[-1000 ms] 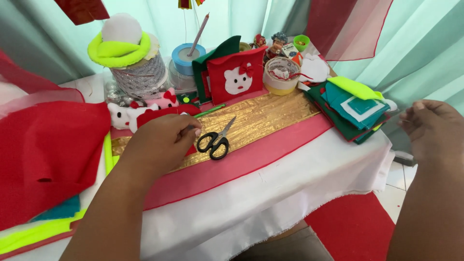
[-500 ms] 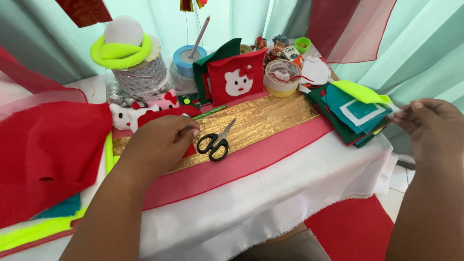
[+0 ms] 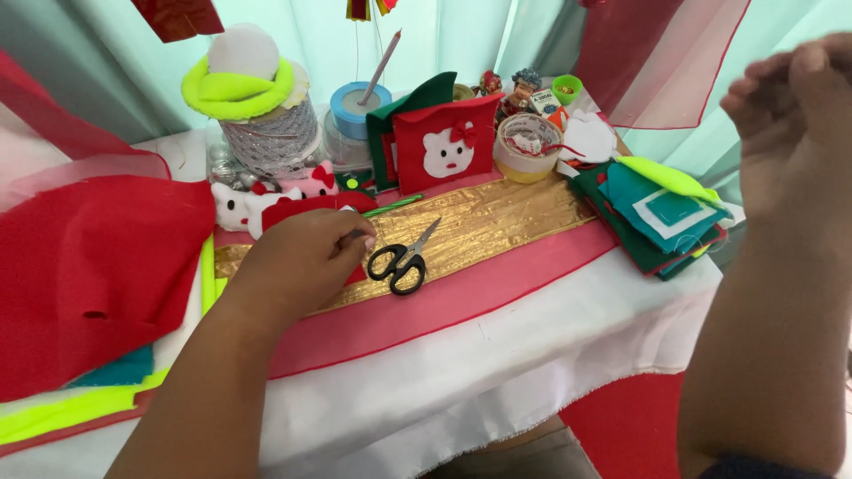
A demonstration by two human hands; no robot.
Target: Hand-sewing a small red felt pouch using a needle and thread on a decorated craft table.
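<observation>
On table (image 3: 550, 328), under white cloth, 1 gold strip (image 3: 497, 222) running across, with 1 pink band (image 3: 461, 302) along its near edge.

Left hand (image 3: 306, 257) lying palm down on gold strip, fingers curled and pressed together, tips pinching something small and red; too hidden to tell what. Black scissors (image 3: 404, 259) lying flat on gold strip just beside left hand, not touched, blades shut and pointing away.

Right hand (image 3: 794, 115) up in air at right side, well apart from table top, blurry. Fingers (image 3: 821, 66) curled in close together; cannot tell if anything pinched between them.

Behind left hand, small white cat toys (image 3: 244, 206) with red bows. Big red felt sheet (image 3: 89, 266) at left, with green and teal sheets under its near edge. Behind scissors, red felt pouch (image 3: 444, 146) with white cat face, standing up against green felt. Near pouch, 1 tape roll (image 3: 528, 146) on right and 1 blue ribbon spool (image 3: 359, 106) on left. Farther left, silver ribbon roll (image 3: 271, 137) with yellow-green felt ring (image 3: 235, 89) on top. Stack of teal and green felt pieces (image 3: 661, 217) at right edge of table, below right hand.
</observation>
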